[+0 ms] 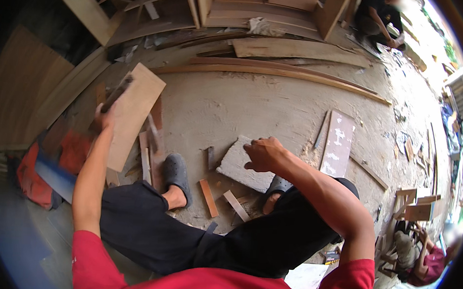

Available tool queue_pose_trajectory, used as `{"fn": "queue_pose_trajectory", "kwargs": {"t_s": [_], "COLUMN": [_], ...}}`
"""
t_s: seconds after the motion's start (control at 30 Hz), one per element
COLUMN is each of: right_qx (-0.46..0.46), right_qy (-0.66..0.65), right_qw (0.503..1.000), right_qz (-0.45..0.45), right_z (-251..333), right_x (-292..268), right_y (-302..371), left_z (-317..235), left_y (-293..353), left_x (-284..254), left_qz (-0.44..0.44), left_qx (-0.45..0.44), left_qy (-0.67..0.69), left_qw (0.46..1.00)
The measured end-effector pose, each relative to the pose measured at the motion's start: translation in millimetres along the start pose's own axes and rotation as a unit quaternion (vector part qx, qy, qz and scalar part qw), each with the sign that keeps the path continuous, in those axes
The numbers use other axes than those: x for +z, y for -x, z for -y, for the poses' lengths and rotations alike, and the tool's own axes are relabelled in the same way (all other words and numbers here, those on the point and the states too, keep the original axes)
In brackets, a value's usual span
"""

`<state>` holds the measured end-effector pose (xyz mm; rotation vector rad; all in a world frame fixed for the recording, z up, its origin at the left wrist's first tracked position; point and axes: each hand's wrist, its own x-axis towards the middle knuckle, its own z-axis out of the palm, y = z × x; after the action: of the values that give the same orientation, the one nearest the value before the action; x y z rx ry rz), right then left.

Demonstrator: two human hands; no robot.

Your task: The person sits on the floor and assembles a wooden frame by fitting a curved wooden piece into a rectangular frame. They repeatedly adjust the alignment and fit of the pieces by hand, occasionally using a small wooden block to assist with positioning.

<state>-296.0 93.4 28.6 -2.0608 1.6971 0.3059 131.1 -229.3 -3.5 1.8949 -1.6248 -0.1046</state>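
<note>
At the left, my left hand (105,117) is closed around a dark, elongated tool (119,91). The tool is blurred, so its exact kind is unclear. It lies against or just above a pale wooden board (138,115) that stands tilted by my left side. My right hand (267,154) hovers over a rough grey stone slab (239,169) between my feet. Its fingers are curled in, and anything small inside them is hidden from view.
Wood offcuts (208,198) lie around my clogs (176,174). A red bag (32,174) sits at the left. Long planks (278,76) and a wooden cabinet frame (260,14) stretch across the back. A white-stained board (337,143) lies right. Two people sit at the far right.
</note>
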Motion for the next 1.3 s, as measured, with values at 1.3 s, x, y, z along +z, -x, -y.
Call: {"fn": "queue_pose_trajectory", "kwargs": {"t_s": [1.3], "right_qx": [0.045], "right_qy": [-0.016], "right_qw": [0.999], "right_qz": [0.021], "right_z": [-28], "right_x": [7], "right_y": [9], "left_z": [-50], "left_y": [146], "left_x": [206], "left_qz": [0.236], "left_qx": [-0.008], "left_qy": [0.241], "left_qw": [0.941]}}
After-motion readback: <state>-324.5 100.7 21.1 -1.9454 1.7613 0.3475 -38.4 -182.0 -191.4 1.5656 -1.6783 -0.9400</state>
